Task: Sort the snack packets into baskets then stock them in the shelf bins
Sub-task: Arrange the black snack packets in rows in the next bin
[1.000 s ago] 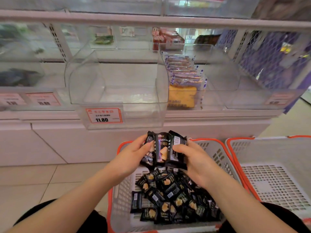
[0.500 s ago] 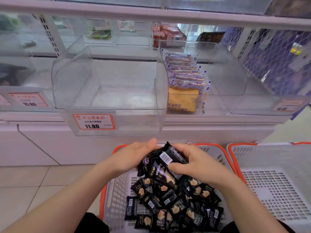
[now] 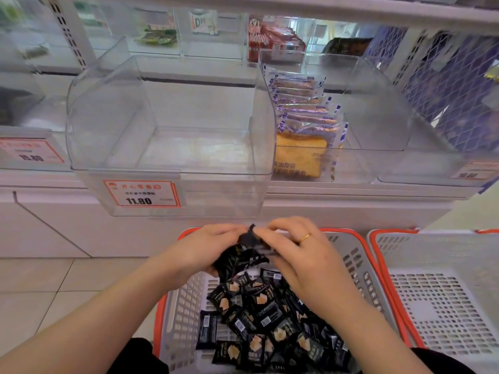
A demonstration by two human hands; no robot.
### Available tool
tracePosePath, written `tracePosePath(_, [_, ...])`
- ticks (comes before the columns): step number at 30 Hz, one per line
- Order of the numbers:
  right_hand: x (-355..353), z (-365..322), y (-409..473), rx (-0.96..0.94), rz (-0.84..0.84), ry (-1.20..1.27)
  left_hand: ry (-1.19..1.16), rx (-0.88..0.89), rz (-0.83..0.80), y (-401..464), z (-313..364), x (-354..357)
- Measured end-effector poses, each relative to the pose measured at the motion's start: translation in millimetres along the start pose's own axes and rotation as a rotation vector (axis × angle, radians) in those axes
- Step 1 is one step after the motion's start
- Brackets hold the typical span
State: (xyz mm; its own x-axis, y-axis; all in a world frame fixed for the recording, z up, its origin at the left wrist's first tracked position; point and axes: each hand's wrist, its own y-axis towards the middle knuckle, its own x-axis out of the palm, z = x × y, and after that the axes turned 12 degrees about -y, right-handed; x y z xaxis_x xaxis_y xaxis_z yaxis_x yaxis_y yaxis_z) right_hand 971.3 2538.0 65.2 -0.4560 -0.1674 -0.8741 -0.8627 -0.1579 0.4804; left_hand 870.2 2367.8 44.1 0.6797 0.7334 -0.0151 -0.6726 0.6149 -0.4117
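Both hands (image 3: 259, 247) have lowered, bunching black packets (image 3: 240, 259) over the basket (image 3: 359, 268).

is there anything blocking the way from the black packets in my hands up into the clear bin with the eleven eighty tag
Nothing visible blocks it. The bunch of black packets, held by the left hand and right hand, sits below the clear bin, whose top is open and inside bare. Only its front wall must be cleared.

Your left hand (image 3: 208, 247) and right hand (image 3: 302, 255) grip a bunch of black packets (image 3: 240, 259); beneath them, the basket (image 3: 359, 268); above, a clear bin (image 3: 167, 125).
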Motion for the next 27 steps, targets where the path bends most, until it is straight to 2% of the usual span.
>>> tracePosePath(3, [1,-5,-2,-0.01,-0.169,0.047,-0.066,0.012,-0.017,0,0,-3])
tracePosePath(6, [1,-2,-4,0.046,-0.344,0.206,-0.099,0.009,-0.026,0,-1,-6])
tracePosePath(10, [6,0,-8,0.163,-0.363,0.513,-0.066,0.022,-0.03,-4,0,-5])
tracePosePath(12, [5,3,-8,0.195,-0.359,0.574,-0.045,0.029,-0.033,-8,1,-5])
tracePosePath(19, [2,4,-10,0.219,-0.427,0.435,0.158,-0.016,-0.022,-26,7,-3])
tracePosePath(22, [8,-5,-14,0.214,-0.431,0.432,0.122,-0.055,0.003,-33,7,-6])
tracePosePath(24, [12,-10,-16,0.197,-0.46,0.418,0.17,-0.004,-0.038,-35,6,-7])
tracePosePath(27, [14,-17,-17,0.178,-0.503,0.432,0.384,0.115,-0.043,-42,7,-5])
